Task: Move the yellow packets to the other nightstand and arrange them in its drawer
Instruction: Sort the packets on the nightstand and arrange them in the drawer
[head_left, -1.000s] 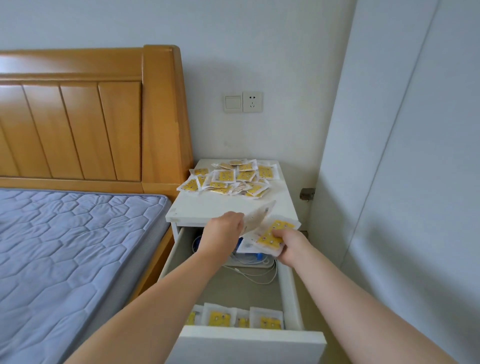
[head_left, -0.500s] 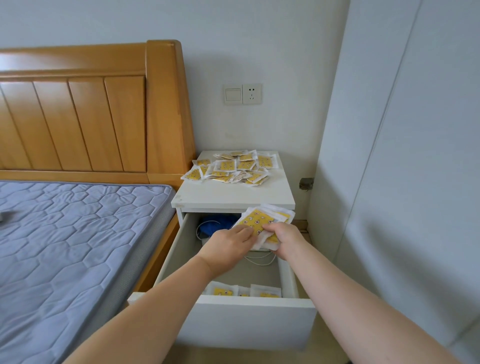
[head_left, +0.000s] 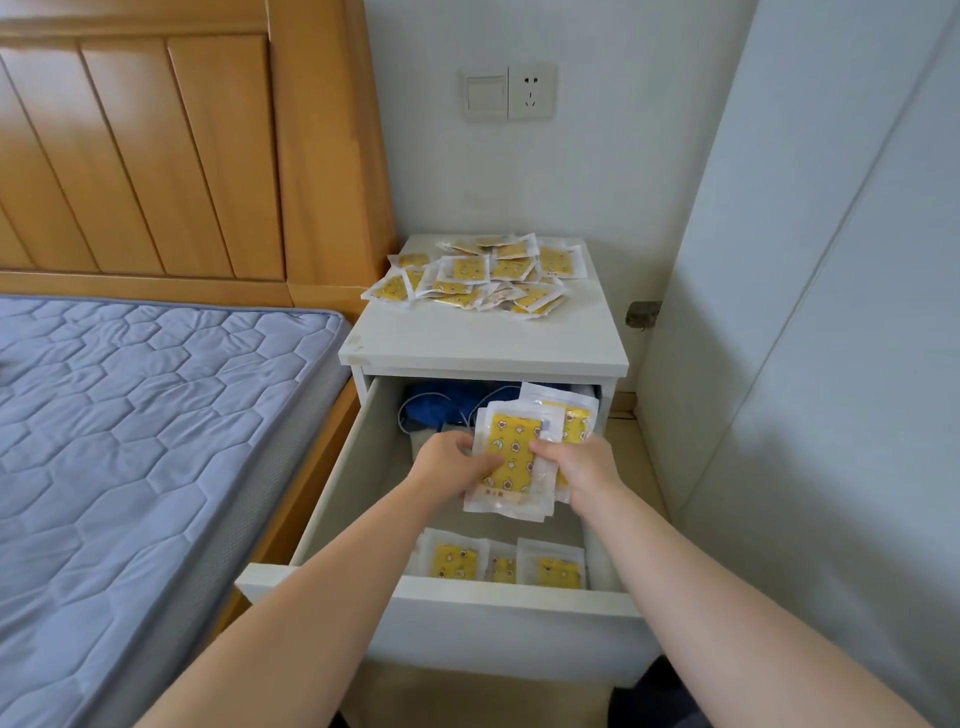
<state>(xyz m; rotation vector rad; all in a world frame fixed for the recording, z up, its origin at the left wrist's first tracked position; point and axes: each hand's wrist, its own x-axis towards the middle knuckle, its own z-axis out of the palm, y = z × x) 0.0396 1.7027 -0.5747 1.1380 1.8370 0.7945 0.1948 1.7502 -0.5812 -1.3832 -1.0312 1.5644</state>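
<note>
Both of my hands hold a stack of yellow packets (head_left: 511, 457) in clear wrappers over the open drawer (head_left: 498, 597) of the white nightstand (head_left: 483, 348). My left hand (head_left: 449, 465) grips the stack's left edge and my right hand (head_left: 579, 465) grips its right edge. A row of yellow packets in the drawer (head_left: 501, 564) stands against the front panel. A loose pile of yellow packets (head_left: 478, 275) lies at the back of the nightstand top.
A blue item with a white cable (head_left: 447, 410) lies at the drawer's back. The bed with a blue-grey mattress (head_left: 145, 441) and wooden headboard (head_left: 182, 145) is on the left. A white wall panel (head_left: 805, 312) stands close on the right.
The stack has come down from the nightstand top's edge to over the drawer, and my left hand has closed on it. The camera has moved closer and tilted down.
</note>
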